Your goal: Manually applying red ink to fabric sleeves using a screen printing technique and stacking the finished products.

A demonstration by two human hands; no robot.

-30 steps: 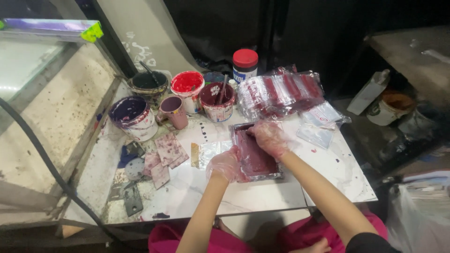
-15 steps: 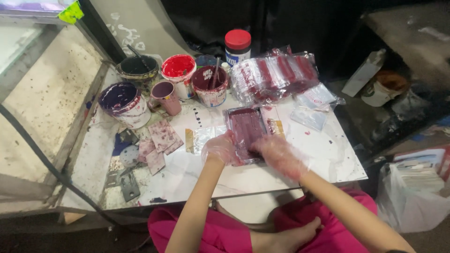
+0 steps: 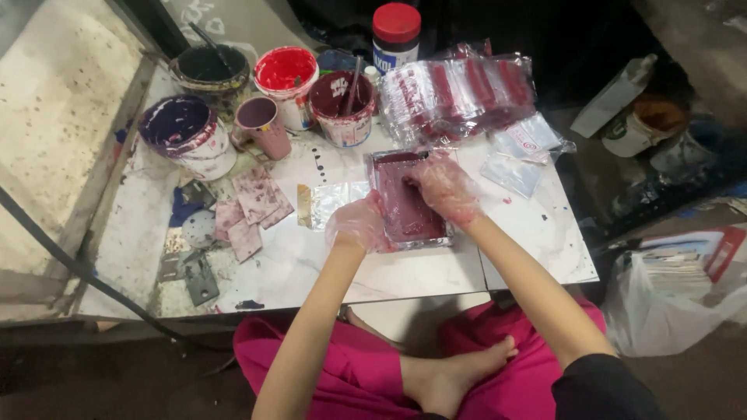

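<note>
Far left, paint pots: a purple-stained white bucket [image 3: 189, 136], a black pot [image 3: 210, 68], a small mauve cup [image 3: 263, 124], a red-filled tub [image 3: 286, 74] and a maroon tub [image 3: 341, 105] with a stick standing in it, grouped at the table's back edge.
Stained squares [image 3: 250, 206]: loose purple-blotched pieces lying flat in front of the pots, overlapping.
Left hand [image 3: 359, 225]: in a thin clear glove, fingers curled over the near-left edge of the maroon sheet [image 3: 408, 204], pinning it down.
Maroon sheet: flat on the white table [image 3: 537, 237], in a clear wrap, just right of a silvery film strip [image 3: 331, 202].
Right hand [image 3: 443, 187]: gloved, fingers spread almost flat, pressing on the sheet's upper half; nothing gripped.
Doing it well (judgement): hold the left edge firm and keep pressure even, so the wrap lies without creases.
Jar [image 3: 396, 33]: red lid, dark body, pale label, behind the pots.
Packet stack [image 3: 459, 89]: clear bags of maroon strips, back right.
Small clear sachets [image 3: 525, 152]: white with a red mark, beside the stack.
</note>
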